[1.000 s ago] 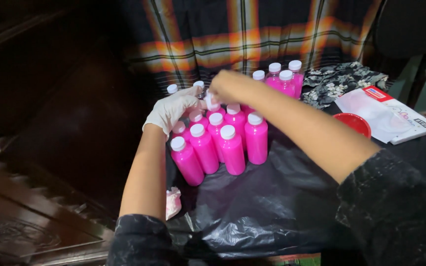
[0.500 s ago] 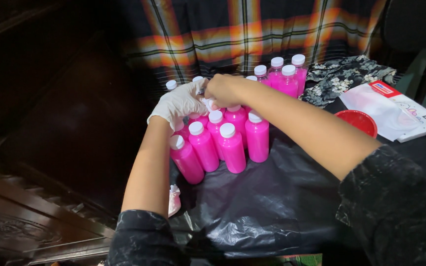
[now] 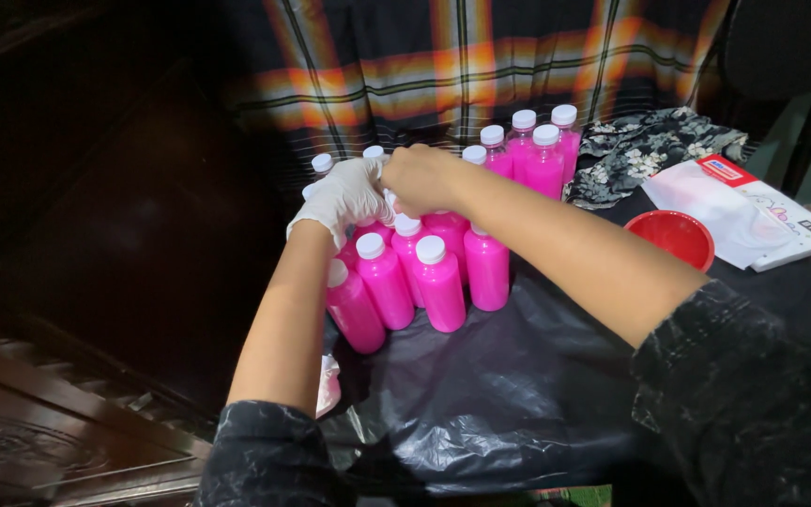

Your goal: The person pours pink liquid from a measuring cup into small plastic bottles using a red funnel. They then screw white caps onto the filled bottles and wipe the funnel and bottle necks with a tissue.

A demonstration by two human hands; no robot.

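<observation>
Several pink bottles (image 3: pixel 440 286) with white caps stand packed together on a black plastic sheet (image 3: pixel 499 394). My left hand (image 3: pixel 347 194), in a white glove, rests on bottles at the back of the group. My bare right hand (image 3: pixel 421 178) is closed over the cap of a bottle beside it; that cap is hidden under the fingers. Both hands touch each other above the cluster. More pink bottles (image 3: pixel 542 160) stand further back to the right.
A red bowl (image 3: pixel 674 237) sits right of the bottles, next to a white plastic packet (image 3: pixel 748 214). A floral cloth (image 3: pixel 645 145) lies behind them. A plaid fabric (image 3: pixel 424 70) hangs at the back. Dark carved wood (image 3: pixel 58 413) runs along the left.
Both hands have stayed on the rear bottles, shifting only slightly; the view has moved a little, bringing the red bowl more into sight.
</observation>
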